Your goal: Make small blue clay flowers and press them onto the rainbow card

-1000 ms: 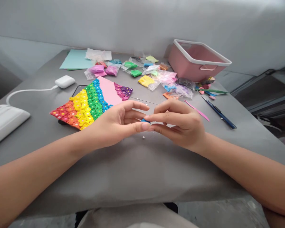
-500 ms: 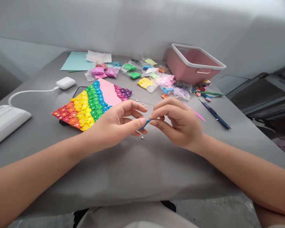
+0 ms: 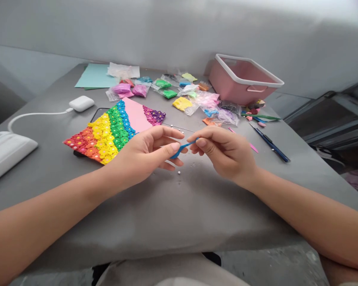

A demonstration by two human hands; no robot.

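My left hand and my right hand meet above the grey table, both pinching one small piece of blue clay stretched into a thin strand between them. My left thumb and forefinger hold its lower end, my right fingertips its upper end. Just left of my hands lies a pink board covered in rainbow bands of small clay flowers. A few tiny white beads lie on the table under my hands.
Several small bags of coloured clay lie behind the board. A pink bin stands at the back right, with a blue tool and a pink stick near it. An earbud case and a white device sit left.
The blue clay went from a small lump hidden between my fingertips to a drawn-out strand. My right hand has lifted slightly and pulled away from the left.
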